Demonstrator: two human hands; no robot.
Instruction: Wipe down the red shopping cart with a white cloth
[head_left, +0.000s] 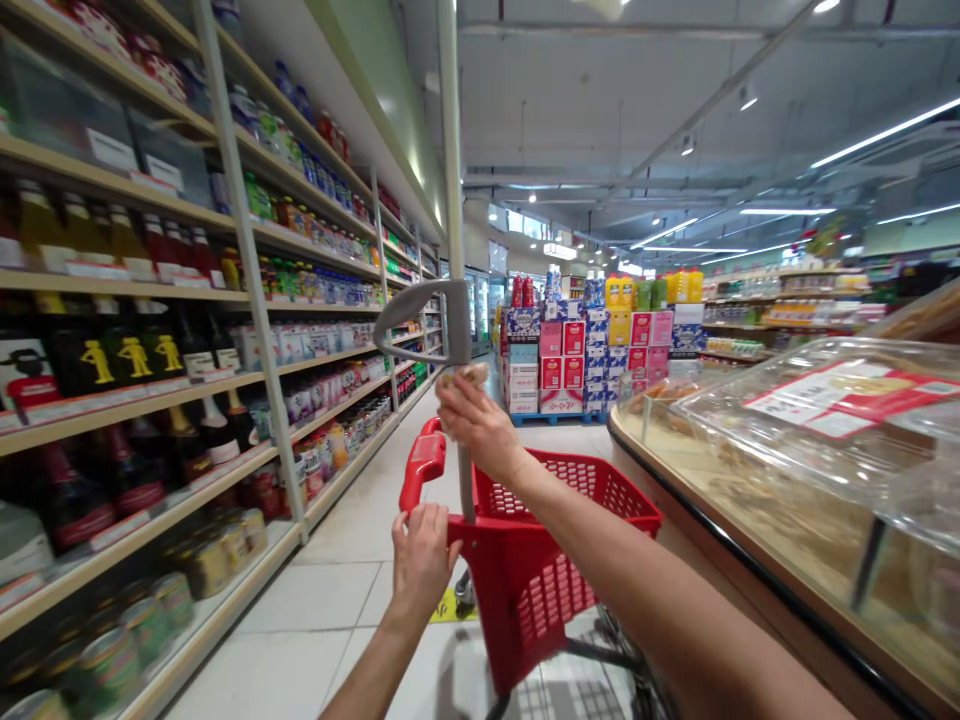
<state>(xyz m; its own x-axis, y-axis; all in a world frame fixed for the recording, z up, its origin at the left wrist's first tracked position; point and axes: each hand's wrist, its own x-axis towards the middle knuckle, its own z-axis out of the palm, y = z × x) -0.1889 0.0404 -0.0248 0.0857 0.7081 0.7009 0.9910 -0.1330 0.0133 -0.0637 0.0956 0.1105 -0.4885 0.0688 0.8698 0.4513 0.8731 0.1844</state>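
A red plastic shopping cart (517, 600) stands in front of me, its basket part pointing away. My left hand (422, 560) is closed round the near end of the cart's red handle (424, 462). My right hand (480, 425) reaches across from the right and presses a crumpled pale cloth (463, 378) with its fingers. The cloth is against or very near the upright grey pole (454, 180), just below a grey loop-shaped grip (420, 318) fixed on that pole. The fingers partly cover the cloth, and the hand hides a stretch of the pole.
Shelves (150, 395) of bottles and cans line the left side. At right stands a curved display counter (675, 490) with clear plastic lids (810, 375). Farther ahead are stacked drink cartons (562, 365) on a blue pallet (551, 419). White tiles (300, 620) cover the floor.
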